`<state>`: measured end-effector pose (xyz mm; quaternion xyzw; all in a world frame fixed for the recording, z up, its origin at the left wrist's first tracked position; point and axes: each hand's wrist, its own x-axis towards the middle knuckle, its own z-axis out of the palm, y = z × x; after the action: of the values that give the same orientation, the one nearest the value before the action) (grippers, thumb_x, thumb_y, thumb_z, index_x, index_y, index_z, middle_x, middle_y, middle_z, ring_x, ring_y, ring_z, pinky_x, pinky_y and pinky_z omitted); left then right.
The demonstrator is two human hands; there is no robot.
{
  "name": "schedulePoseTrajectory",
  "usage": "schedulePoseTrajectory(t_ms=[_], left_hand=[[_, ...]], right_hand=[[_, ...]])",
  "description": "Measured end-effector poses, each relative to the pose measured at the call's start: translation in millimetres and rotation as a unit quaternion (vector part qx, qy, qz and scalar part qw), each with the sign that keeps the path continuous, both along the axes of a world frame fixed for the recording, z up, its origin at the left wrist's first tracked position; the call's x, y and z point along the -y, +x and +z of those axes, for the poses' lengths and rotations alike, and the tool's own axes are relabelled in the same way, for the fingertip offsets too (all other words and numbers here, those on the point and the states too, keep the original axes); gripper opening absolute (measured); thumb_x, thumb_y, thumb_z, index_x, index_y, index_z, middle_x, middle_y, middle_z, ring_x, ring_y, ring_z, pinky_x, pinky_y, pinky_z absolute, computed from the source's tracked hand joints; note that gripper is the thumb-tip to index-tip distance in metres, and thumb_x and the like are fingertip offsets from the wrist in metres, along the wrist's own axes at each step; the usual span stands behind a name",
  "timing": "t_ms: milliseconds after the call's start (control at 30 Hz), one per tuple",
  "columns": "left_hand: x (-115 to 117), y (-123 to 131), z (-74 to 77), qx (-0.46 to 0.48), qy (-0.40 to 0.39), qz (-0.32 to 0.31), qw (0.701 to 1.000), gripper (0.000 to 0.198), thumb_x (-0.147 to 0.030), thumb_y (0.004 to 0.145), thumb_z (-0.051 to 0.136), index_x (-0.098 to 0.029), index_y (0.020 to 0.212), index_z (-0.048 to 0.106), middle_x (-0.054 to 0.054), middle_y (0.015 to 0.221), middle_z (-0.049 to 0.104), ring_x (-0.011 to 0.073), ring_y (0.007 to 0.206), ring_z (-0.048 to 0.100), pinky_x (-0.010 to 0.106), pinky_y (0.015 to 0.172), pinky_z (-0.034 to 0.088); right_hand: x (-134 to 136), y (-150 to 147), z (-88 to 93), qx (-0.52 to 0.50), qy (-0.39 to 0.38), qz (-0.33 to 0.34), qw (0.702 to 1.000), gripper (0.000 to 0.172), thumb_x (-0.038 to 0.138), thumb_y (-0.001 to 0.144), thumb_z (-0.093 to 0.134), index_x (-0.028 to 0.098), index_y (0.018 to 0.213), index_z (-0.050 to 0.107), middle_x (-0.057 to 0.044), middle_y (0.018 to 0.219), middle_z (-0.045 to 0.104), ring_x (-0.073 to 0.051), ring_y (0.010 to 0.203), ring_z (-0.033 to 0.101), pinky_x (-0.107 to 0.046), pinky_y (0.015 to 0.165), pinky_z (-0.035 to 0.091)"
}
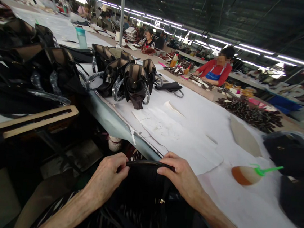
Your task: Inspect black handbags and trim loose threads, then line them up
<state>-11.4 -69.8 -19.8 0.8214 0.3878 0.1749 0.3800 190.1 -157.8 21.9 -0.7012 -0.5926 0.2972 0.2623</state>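
Observation:
A black bag (144, 185) lies over my lap, its top edge raised between my two hands. My left hand (110, 171) pinches the left end of that rim between thumb and fingers. At the right end, my right hand (177, 171) grips the same edge, thumb below and fingers on top. A small gold-coloured metal fitting shows on the bag's front, below my right hand. The lower part of the bag blends into dark, patterned clothing, so its outline there is hard to make out.
A white-covered table (193, 133) runs ahead and right. On it stand several black bags (134, 85) with plastic-wrapped handles. A glue bottle (246, 174) with a green nozzle lies at right, near more black bags (300, 176). A person in red (219, 70) works across the table. A wooden frame (43, 119) juts in at left.

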Motion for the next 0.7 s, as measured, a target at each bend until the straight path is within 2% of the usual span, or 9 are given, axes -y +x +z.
schedulePoseTrajectory(t_ms=[367, 700], left_hand=[[-3.9, -1.5, -2.3, -0.003, -0.018, 0.004, 1.0, 0.025, -0.02, 0.076, 0.043, -0.017, 0.053, 0.034, -0.003, 0.065, 0.05, 0.0093, 0.057, 0.042, 0.022, 0.054, 0.028], [-4.9, 2.2, 0.2, -0.007, -0.018, 0.022, 1.0, 0.023, -0.016, 0.073, 0.043, -0.017, 0.052, 0.035, -0.004, 0.059, 0.045, 0.0092, 0.056, 0.041, 0.022, 0.053, 0.027]], right_hand=[[-6.0, 4.5, -4.9, -0.027, -0.002, -0.004, 1.0, 0.021, 0.022, 0.08, 0.053, 0.018, 0.061, 0.059, 0.003, 0.072, 0.049, -0.011, 0.066, 0.05, -0.024, 0.061, 0.035], [-7.8, -0.6, -5.5, 0.022, 0.015, -0.009, 1.0, 0.023, 0.025, 0.082, 0.05, 0.019, 0.062, 0.06, 0.002, 0.07, 0.05, -0.011, 0.063, 0.05, -0.024, 0.058, 0.035]])
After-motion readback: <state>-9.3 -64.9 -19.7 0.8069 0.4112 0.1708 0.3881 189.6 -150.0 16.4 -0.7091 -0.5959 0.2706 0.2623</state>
